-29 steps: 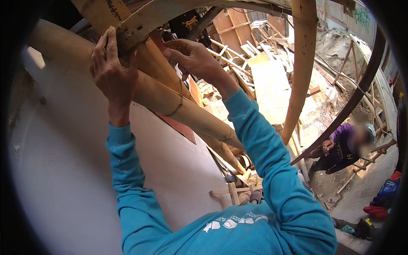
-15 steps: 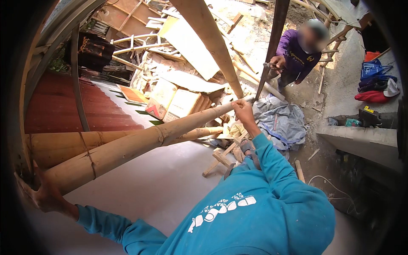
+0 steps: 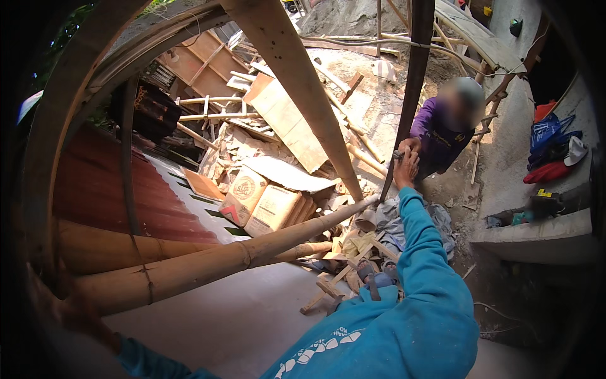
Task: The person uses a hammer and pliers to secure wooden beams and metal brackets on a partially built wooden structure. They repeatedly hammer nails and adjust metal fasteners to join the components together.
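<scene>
A long bamboo pole point(image 3: 208, 271) slants across the view from lower left to the middle. In shade at its lower-left end, my left hand point(image 3: 72, 312) grips the pole, its fingers partly hidden. My right hand point(image 3: 406, 169) is raised beside a dark upright post point(image 3: 410, 88), closed against a co-worker's hand point(image 3: 411, 145). A small dark tool end point(image 3: 397, 154) sticks out to the left of the two hands; its kind is mostly hidden. The co-worker point(image 3: 445, 129), in a purple shirt and pale helmet, stands below, behind the post.
Another bamboo pole point(image 3: 303, 82) rises from the middle toward the top. A thicker bamboo point(image 3: 113, 246) lies behind mine. Below are brown paper sacks point(image 3: 271, 208), plywood sheets point(image 3: 287, 120), a grey tarp point(image 3: 394, 224) and wood scraps point(image 3: 328, 287). A concrete ledge point(image 3: 536, 230) stands at right.
My right hand has left the far end of the bamboo pole and moved up and right to the co-worker's hand. The left hand stays at the near end. The view has shifted slightly.
</scene>
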A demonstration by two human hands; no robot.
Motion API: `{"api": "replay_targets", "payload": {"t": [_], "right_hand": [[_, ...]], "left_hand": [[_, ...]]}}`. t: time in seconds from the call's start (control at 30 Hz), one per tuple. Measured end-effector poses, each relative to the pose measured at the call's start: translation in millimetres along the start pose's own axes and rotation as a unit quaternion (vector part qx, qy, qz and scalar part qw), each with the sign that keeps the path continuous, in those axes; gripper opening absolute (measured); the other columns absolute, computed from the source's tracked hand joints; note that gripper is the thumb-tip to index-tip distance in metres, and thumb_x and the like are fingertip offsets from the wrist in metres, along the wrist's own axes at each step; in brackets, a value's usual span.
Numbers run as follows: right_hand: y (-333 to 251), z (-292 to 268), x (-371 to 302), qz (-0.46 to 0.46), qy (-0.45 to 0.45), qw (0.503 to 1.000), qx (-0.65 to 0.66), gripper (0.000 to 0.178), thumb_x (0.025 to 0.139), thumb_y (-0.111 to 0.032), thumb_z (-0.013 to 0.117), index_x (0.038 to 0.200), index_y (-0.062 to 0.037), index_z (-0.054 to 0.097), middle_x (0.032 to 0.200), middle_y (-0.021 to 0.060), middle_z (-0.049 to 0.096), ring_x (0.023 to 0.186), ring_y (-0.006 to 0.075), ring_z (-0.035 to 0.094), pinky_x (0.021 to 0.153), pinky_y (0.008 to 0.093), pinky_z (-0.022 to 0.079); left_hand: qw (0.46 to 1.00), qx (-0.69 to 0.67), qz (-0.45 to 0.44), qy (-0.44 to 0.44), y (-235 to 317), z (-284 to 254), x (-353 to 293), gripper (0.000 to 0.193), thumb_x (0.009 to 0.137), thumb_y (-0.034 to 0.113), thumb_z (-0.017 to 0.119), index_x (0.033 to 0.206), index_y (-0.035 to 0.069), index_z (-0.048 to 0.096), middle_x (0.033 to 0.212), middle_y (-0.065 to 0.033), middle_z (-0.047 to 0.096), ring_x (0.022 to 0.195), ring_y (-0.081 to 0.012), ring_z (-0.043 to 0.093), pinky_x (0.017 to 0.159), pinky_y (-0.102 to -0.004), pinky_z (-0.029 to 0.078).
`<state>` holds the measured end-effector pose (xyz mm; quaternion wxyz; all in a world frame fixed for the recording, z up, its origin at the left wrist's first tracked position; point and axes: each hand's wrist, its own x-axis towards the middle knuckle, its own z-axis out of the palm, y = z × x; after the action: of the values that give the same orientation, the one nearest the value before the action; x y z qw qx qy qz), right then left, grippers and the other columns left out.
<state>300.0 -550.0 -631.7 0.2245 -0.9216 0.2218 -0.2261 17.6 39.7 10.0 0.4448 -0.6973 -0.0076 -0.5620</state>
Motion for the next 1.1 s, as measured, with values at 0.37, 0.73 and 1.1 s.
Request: {"api": "replay_targets", "payload": {"t": [0.37,0.73,1.1], "right_hand": [[-8,-101,48,0.123,-0.248,0.922,0.272,0.041,0.097,-0.029,0.050,0.097,0.0056,0.072,0.071,0.0140,0.074,0.061,0.0221,0.070,0.062,0.0359,0.056],[-178,-191,-22,0.068,-0.513,0.586,0.623,0.036,0.100,-0.031,0.067,0.120,-0.0029,0.059,0.079,0.0031,0.065,0.059,0.0081,0.060,0.047,0.0215,0.045],[-422,-358,140,-0.200,-0.183,0.665,0.696,0.027,0.109,-0.029,0.051,0.127,-0.0089,0.048,0.099,0.0152,0.072,0.061,0.0140,0.067,0.037,0.0201,0.039]], "left_hand": [[0.998,-0.017,-0.056,-0.030,9,-1,-17,0.057,0.095,0.044,0.070,0.144,0.017,0.057,0.140,-0.0038,0.062,0.127,-0.0234,0.061,0.106,-0.0367,0.051],[0.992,-0.100,-0.080,0.009,50,4,4,0.056,0.096,0.038,0.067,0.146,0.016,0.053,0.142,-0.0021,0.059,0.126,-0.0243,0.060,0.111,-0.0427,0.047],[0.991,-0.088,-0.102,0.016,56,-18,15,0.057,0.095,0.041,0.065,0.145,0.017,0.054,0.138,-0.0017,0.060,0.127,-0.0229,0.059,0.112,-0.0428,0.047]]}}
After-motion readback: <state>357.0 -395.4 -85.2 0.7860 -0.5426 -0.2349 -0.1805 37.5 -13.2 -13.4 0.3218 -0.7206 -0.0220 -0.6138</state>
